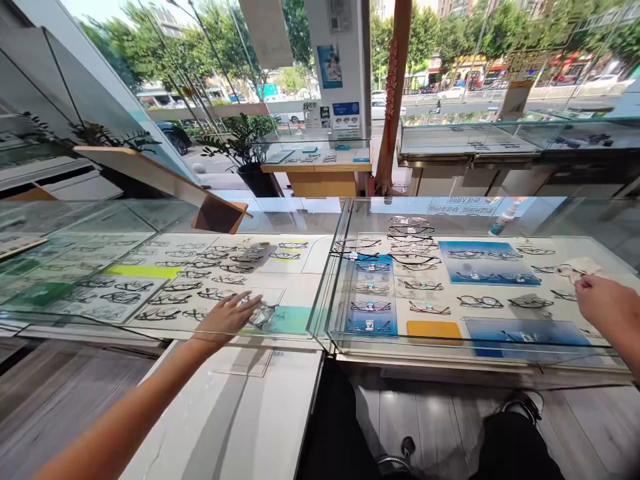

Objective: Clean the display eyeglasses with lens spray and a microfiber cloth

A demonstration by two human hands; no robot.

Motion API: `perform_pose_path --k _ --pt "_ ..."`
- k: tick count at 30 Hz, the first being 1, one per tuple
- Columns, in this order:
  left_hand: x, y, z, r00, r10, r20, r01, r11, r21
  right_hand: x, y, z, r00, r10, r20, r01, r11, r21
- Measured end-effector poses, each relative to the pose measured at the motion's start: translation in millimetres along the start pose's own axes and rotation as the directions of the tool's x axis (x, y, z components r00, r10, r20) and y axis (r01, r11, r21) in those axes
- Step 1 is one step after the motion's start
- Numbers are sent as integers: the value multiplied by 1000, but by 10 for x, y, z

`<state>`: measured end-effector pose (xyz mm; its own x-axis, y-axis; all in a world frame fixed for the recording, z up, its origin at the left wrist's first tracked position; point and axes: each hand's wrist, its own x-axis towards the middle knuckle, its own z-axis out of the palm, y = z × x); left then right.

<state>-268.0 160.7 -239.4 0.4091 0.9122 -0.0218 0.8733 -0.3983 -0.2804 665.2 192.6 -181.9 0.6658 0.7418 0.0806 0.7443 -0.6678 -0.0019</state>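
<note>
My left hand (231, 316) rests flat over the glass top of the left display case, fingers stretched out and apart. Close to its fingertips is a pair of glasses (263, 315); whether the fingers touch it I cannot tell. At the right, my right hand (611, 301) is closed in a pinch over the other case. Just beyond its fingertips shows a pale, crumpled cloth-like thing (580, 268) with a thin dark line across it. What the pinch holds is too small to make out. Several eyeglass frames (411, 241) form a column on the right case.
Inside the glass cases, eyeglasses (480, 302) lie in rows, some on blue display cards (453, 270). A spray bottle (506, 217) stands at the back right. A wooden-edged board (220, 212) juts over the left case. A potted plant (243, 150) is beyond the counter.
</note>
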Motion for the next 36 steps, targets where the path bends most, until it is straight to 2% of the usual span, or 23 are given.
perform_pose_path --k 3,8,12,14,16,18,20,23,25,28,31,34,36 --pt "-412 202 -111 999 52 8 -51 999 -6 -66 -71 -37 996 18 83 -22 999 45" --pt "-1009 673 -488 990 138 -1 -137 989 59 -140 -84 -54 997 -19 79 13 997 82" --pt "-1284 1100 -991 976 190 -102 -181 979 90 -106 -63 -9 997 -39 64 34 996 80" --pt "-1301 1260 -1325 962 234 -143 -223 971 85 -94 -63 13 997 -54 63 49 996 75" --pt "-1211 1358 -1690 944 281 -172 -273 960 70 -97 -67 23 996 -60 62 56 996 71" --pt "-1005 1401 -2047 940 295 -173 -291 956 49 -115 -75 13 996 -67 57 62 995 74" --pt "-682 1419 -2355 939 281 -196 -283 959 21 -144 -89 -19 996 -68 53 64 995 81" --pt "2 1456 -2671 957 194 -217 -212 976 -58 -193 -121 -86 995 -75 58 69 992 102" --pt "550 1494 -2777 961 169 -221 -193 977 -93 -215 -142 -121 995 -78 68 71 992 105" --pt "1412 1543 -2787 943 188 -274 -205 978 -36 -229 -161 -143 995 -75 61 69 992 105" --pt "2194 1572 -2660 941 189 -279 -185 982 42 -236 -165 -153 996 -80 45 74 990 119" --pt "2797 1599 -2466 964 116 -241 -101 992 76 -254 -171 -177 994 -75 73 66 991 120" --pt "3081 1616 -2331 972 93 -214 -76 993 86 -266 -179 -196 993 -63 95 53 993 108"
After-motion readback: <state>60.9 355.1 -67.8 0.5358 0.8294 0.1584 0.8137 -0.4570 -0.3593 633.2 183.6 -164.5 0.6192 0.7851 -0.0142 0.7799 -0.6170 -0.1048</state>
